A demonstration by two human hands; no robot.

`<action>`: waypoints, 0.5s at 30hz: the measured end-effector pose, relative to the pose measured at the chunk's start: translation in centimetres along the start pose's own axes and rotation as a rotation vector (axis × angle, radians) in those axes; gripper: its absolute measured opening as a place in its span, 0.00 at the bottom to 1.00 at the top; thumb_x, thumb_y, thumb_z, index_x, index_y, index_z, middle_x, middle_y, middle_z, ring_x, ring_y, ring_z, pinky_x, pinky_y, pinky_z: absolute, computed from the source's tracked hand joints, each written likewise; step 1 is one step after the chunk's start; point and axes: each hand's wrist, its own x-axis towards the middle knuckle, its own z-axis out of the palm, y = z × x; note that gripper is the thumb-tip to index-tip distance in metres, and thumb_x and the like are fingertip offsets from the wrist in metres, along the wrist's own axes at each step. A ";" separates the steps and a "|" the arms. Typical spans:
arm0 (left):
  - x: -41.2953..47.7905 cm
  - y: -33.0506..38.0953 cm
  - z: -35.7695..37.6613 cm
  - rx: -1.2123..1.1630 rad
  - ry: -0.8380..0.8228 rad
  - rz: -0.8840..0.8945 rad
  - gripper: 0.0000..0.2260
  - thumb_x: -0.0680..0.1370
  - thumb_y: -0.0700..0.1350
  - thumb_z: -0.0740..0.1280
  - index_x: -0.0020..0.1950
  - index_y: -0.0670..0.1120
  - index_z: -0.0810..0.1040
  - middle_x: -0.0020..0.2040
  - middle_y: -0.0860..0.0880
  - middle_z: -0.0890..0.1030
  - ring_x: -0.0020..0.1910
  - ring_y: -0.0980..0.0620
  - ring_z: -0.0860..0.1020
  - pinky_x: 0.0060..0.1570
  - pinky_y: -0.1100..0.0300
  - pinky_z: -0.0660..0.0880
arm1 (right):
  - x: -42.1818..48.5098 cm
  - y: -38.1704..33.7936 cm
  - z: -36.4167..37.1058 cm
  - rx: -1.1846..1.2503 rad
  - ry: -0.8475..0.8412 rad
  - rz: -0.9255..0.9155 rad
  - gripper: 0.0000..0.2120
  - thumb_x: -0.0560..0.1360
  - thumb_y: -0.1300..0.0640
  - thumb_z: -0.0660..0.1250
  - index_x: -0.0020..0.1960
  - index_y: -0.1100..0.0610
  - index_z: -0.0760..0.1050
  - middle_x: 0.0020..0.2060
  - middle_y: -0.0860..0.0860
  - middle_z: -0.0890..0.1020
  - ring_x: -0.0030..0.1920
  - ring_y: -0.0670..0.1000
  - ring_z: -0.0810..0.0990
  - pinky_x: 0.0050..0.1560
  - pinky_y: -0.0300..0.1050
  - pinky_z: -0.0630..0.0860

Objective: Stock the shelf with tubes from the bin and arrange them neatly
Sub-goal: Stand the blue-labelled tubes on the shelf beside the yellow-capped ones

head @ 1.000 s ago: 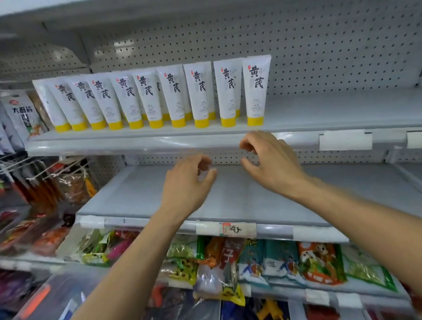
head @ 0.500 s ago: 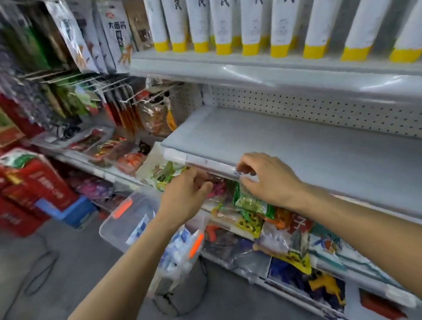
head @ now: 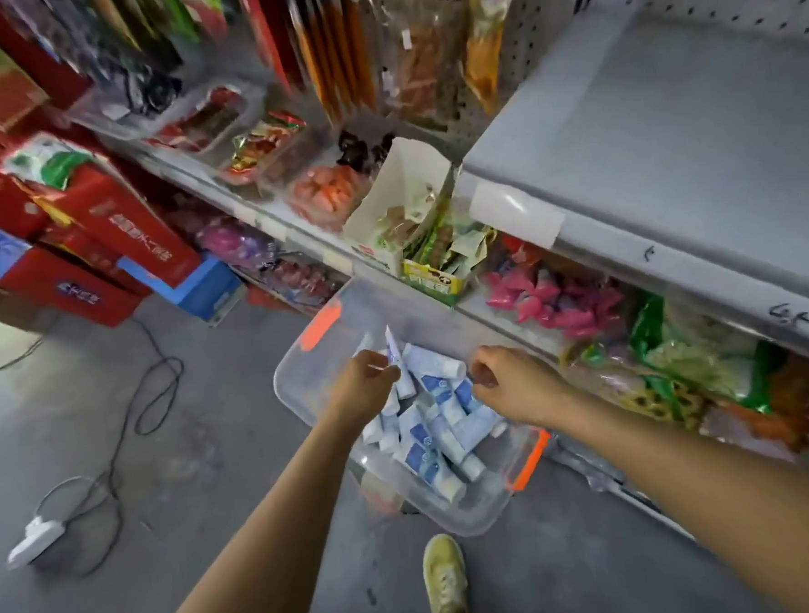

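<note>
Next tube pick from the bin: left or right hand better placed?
Left, likely: left hand has fingertips at the raised tube in the bin; right hand hovers over the pile, apparently empty.

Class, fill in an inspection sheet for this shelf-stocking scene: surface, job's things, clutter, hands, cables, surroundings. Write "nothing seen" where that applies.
Surface: grey shelf with a pegboard back and a label strip along its front edge.
Job's things: clear bin with orange latches, below the shelf; white-and-blue tubes lie jumbled inside it.
Clutter: open snack carton and pink packets on the lower shelf.
Hands: left hand is at an upright tube, grip unclear; right hand is over the tubes, fingers loosely curled, nothing seen in it.
Cables: dark cable loops across the floor to a white power strip.
Surroundings: stacked red boxes, and a shoe by the bin.
</note>
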 end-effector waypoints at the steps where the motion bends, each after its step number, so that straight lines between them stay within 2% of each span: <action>1: 1.7 -1.2 0.6 0.000 0.001 -0.036 0.06 0.74 0.45 0.70 0.40 0.49 0.74 0.44 0.43 0.80 0.52 0.39 0.80 0.54 0.48 0.75 | 1.4 0.5 1.3 0.007 -0.033 0.026 0.05 0.75 0.55 0.64 0.45 0.51 0.67 0.48 0.51 0.77 0.48 0.55 0.76 0.41 0.43 0.66; 3: 4.8 -3.6 1.9 0.029 -0.005 -0.114 0.03 0.74 0.43 0.69 0.44 0.46 0.76 0.53 0.39 0.81 0.55 0.37 0.79 0.57 0.48 0.75 | 4.1 1.3 3.7 -0.015 -0.086 0.068 0.05 0.75 0.55 0.63 0.50 0.54 0.70 0.55 0.55 0.76 0.53 0.56 0.75 0.45 0.45 0.69; 4: 6.1 -4.7 2.5 0.033 -0.014 -0.153 0.07 0.74 0.43 0.68 0.50 0.43 0.76 0.58 0.38 0.79 0.58 0.36 0.77 0.59 0.46 0.74 | 5.5 1.8 5.0 -0.037 -0.100 0.077 0.08 0.76 0.56 0.63 0.54 0.56 0.72 0.57 0.56 0.75 0.57 0.57 0.74 0.50 0.46 0.71; 5: 7.5 -5.9 3.2 0.047 -0.025 -0.200 0.15 0.75 0.43 0.66 0.60 0.41 0.74 0.63 0.36 0.75 0.62 0.36 0.75 0.62 0.46 0.72 | 6.7 2.2 6.1 -0.065 -0.112 0.082 0.11 0.76 0.57 0.63 0.57 0.57 0.72 0.59 0.57 0.74 0.61 0.58 0.71 0.56 0.47 0.71; 7: 9.6 -7.7 4.3 0.104 -0.018 -0.311 0.27 0.76 0.43 0.66 0.72 0.38 0.63 0.70 0.35 0.67 0.68 0.37 0.69 0.68 0.47 0.66 | 9.1 2.7 8.2 -0.134 -0.120 0.078 0.14 0.76 0.58 0.62 0.61 0.58 0.70 0.61 0.57 0.72 0.64 0.58 0.67 0.61 0.47 0.69; 10: 11.9 -9.3 5.9 0.209 -0.065 -0.422 0.30 0.79 0.44 0.62 0.77 0.38 0.54 0.75 0.35 0.59 0.73 0.37 0.63 0.72 0.50 0.61 | 12.2 3.0 11.0 -0.231 -0.132 0.079 0.17 0.76 0.60 0.61 0.64 0.59 0.67 0.64 0.57 0.69 0.67 0.57 0.64 0.62 0.49 0.69; 15: 15.1 -11.0 8.2 0.213 -0.106 -0.526 0.30 0.79 0.43 0.64 0.76 0.36 0.53 0.75 0.39 0.61 0.73 0.42 0.64 0.71 0.51 0.62 | 15.9 3.2 14.4 -0.481 -0.159 0.119 0.22 0.75 0.62 0.63 0.67 0.62 0.62 0.64 0.59 0.68 0.64 0.59 0.67 0.59 0.48 0.70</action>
